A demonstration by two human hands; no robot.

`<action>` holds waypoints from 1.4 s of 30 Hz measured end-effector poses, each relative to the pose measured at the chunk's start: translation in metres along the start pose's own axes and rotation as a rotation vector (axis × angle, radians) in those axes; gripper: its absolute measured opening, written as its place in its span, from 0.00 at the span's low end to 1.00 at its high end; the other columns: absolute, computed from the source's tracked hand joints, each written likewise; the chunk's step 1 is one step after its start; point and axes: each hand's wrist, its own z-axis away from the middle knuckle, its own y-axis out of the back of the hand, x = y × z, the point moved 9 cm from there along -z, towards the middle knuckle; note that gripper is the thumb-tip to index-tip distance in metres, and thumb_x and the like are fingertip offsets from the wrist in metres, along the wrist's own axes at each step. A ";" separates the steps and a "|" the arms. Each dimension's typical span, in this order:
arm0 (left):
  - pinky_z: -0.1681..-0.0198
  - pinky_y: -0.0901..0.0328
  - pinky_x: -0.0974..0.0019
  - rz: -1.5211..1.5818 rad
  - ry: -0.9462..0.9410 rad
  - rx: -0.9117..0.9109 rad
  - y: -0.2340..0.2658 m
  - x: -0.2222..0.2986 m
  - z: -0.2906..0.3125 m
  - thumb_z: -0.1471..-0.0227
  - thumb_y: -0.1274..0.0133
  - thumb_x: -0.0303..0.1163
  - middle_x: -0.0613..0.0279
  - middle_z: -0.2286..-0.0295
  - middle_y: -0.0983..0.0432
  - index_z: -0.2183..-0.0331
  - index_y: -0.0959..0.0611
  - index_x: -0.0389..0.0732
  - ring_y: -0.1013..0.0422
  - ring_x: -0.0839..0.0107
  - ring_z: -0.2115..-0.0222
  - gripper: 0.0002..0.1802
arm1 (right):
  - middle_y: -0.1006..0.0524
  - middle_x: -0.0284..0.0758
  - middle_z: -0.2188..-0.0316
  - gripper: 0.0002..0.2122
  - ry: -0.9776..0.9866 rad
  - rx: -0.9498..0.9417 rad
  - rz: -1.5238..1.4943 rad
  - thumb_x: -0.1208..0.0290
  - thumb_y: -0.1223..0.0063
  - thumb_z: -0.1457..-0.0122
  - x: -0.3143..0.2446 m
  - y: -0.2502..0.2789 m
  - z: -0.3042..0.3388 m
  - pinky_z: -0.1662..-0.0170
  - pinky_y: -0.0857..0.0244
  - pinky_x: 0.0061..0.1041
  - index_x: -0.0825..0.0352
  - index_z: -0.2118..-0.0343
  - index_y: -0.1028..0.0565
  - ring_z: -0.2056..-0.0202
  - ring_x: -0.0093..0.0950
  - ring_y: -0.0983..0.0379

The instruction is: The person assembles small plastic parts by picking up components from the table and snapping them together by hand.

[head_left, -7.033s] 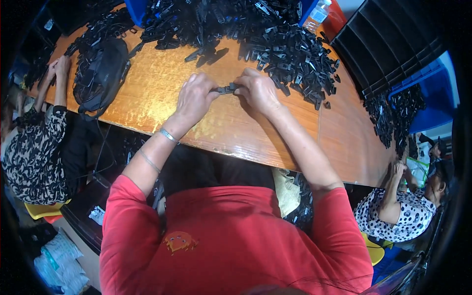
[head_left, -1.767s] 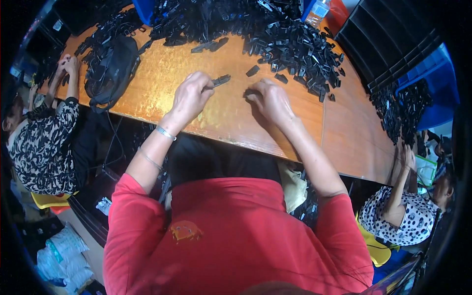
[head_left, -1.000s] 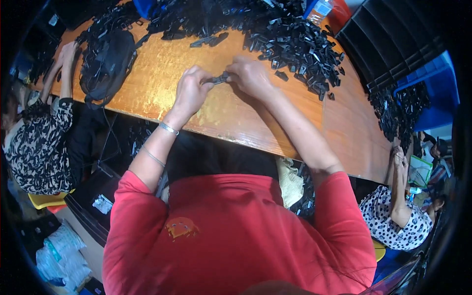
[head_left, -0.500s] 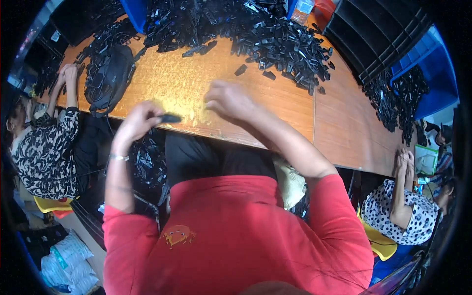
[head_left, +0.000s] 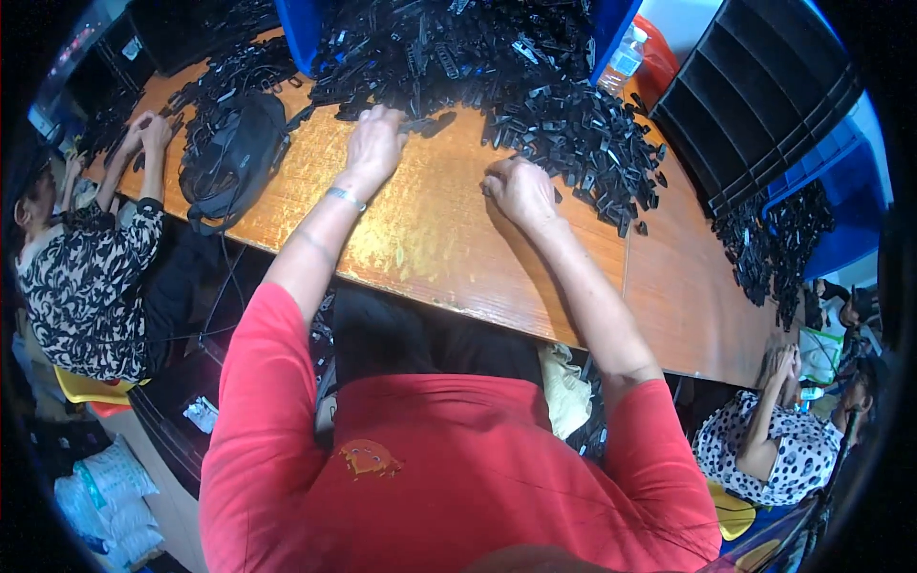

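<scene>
My left hand (head_left: 373, 148) reaches to the near edge of a large heap of small black plastic parts (head_left: 449, 62). Its fingers are bent down and bunched beside a few elongated parts (head_left: 435, 124); what lies under them is hidden. My right hand (head_left: 523, 194) rests low over the wooden table (head_left: 430, 210), just short of the heap's right portion. Its fingers are curled in over a small dark part that shows only at the fingertips. Another loose part peeks out beside that hand's outer edge.
A black bag (head_left: 234, 158) lies left on the table. Blue panels (head_left: 298, 38) flank the heap, with a plastic bottle (head_left: 626, 59) and a black ridged tray (head_left: 750, 91) at right. People sit at the left (head_left: 91, 277) and right (head_left: 774, 444), hands at the table.
My left hand has gone forward from the table's front edge to the heap; the black part it held no longer shows. My right hand has moved right onto loose parts. The view has shifted.
</scene>
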 end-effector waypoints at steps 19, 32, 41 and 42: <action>0.58 0.26 0.73 1.262 0.451 -0.365 -0.032 0.050 0.084 0.46 0.28 0.20 0.71 0.67 0.21 0.52 0.19 0.38 0.25 0.83 0.64 0.22 | 0.18 0.50 0.58 0.11 0.017 -0.080 -0.058 0.71 0.32 0.40 -0.013 -0.005 0.028 0.54 0.25 0.49 0.68 0.57 0.18 0.58 0.53 0.19; 0.52 0.29 0.54 0.376 -0.067 -0.149 0.011 0.063 0.096 0.56 0.24 0.28 0.57 0.64 0.17 0.64 0.09 0.40 0.25 0.54 0.58 0.14 | 0.19 0.45 0.63 0.10 0.182 -0.004 -0.155 0.72 0.31 0.41 -0.047 0.006 0.041 0.58 0.25 0.45 0.67 0.58 0.15 0.61 0.49 0.19; 0.55 0.29 0.52 0.400 -0.047 -0.139 0.008 0.059 0.097 0.55 0.26 0.27 0.56 0.67 0.19 0.67 0.09 0.40 0.24 0.52 0.59 0.10 | 0.20 0.42 0.64 0.08 0.212 -0.067 -0.151 0.72 0.31 0.42 -0.051 -0.003 0.040 0.59 0.25 0.45 0.65 0.60 0.14 0.61 0.48 0.19; 0.56 0.28 0.52 0.427 -0.061 -0.127 0.008 0.063 0.098 0.55 0.25 0.26 0.55 0.68 0.20 0.68 0.09 0.40 0.24 0.52 0.60 0.10 | 0.20 0.43 0.65 0.07 0.247 -0.067 -0.153 0.73 0.31 0.42 -0.056 -0.003 0.040 0.60 0.25 0.45 0.67 0.61 0.14 0.63 0.48 0.19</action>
